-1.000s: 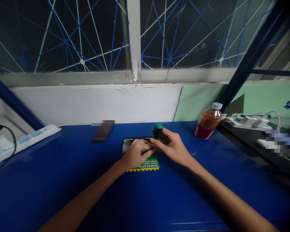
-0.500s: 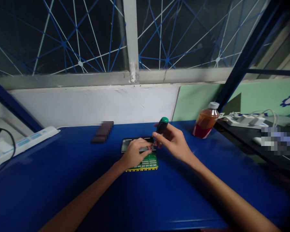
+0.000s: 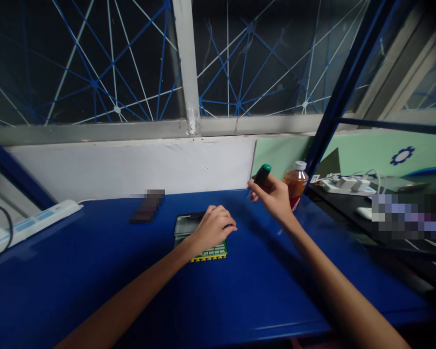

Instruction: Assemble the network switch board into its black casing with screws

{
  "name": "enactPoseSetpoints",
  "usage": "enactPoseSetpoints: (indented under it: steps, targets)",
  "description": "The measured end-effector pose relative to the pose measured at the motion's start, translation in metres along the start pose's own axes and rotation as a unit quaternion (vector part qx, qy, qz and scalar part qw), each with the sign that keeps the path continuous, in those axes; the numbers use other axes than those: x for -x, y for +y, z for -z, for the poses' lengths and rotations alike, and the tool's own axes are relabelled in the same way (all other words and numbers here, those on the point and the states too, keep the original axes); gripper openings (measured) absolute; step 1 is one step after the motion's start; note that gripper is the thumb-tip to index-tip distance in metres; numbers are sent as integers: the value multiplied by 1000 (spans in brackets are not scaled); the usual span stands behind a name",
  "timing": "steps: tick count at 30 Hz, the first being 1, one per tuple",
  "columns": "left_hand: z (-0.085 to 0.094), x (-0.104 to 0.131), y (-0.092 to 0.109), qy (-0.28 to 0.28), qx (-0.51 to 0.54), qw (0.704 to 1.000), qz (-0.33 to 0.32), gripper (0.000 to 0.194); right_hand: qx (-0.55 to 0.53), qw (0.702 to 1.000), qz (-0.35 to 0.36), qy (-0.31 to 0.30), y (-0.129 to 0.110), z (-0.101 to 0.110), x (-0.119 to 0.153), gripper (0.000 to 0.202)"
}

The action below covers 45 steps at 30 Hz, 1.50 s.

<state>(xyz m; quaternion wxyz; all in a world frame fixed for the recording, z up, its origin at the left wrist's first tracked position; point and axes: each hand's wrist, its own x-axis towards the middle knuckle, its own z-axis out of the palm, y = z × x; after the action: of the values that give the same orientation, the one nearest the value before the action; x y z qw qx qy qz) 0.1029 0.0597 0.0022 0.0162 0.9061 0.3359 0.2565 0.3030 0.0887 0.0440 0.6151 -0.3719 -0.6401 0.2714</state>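
Note:
My right hand is wrapped round a screwdriver with a black and green handle, raised above the table in front of the bottle. Its thin shaft slants down to the left, touching nothing. My left hand reaches over a green circuit board with a yellow strip along its front edge. The fingers of that hand are curled with thumb and fingertips close together; anything between them is too small to make out. Behind the board lies a dark-framed panel with a clear window, partly covered by the left hand.
A blue table carries everything. A dark flat object, blurred, lies at the back left, and a white power strip runs along the left. To the right stand a drink bottle and a black desk with another power strip.
My right hand has lifted the screwdriver off the board and moved it right, towards the bottle. My left hand has shifted right across the board. The camera view has turned slightly.

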Motion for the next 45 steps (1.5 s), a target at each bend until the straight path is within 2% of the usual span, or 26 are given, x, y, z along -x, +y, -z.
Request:
enactPoseSetpoints:
  steps: [5, 10, 14, 16, 19, 22, 28, 37, 45]
  targets:
    - [-6, -9, 2, -31, -77, 997, 0, 14, 29, 999, -2, 13, 14, 7, -3, 28]
    - [12, 1, -5, -6, -78, 996, 31, 17, 27, 999, -14, -11, 15, 3, 0, 32]
    - [38, 28, -15, -11, -23, 999, 38, 19, -23, 996, -34, -73, 1, -14, 9, 30]
    - [46, 46, -20, 8, 9, 999, 53, 18, -57, 992, -50, -105, -11, -27, 18, 28]
    - [53, 67, -25, 32, 90, 993, 72, 16, -80, 982, -60, -158, -27, -48, 34, 24]
    - [56, 77, -28, 32, 149, 986, 68, 17, -54, 973, -61, -216, -36, -64, 50, 21]
    - [61, 77, -27, -10, 174, 984, 23, 14, 7, 965, -48, -259, -34, -76, 65, 18]
    - [60, 77, -19, -28, 183, 982, 28, 14, 27, 965, -48, -255, -32, -79, 68, 17]
    - [57, 77, -17, -36, 174, 984, 25, 13, -1, 963, -57, -263, -31, -78, 68, 16]
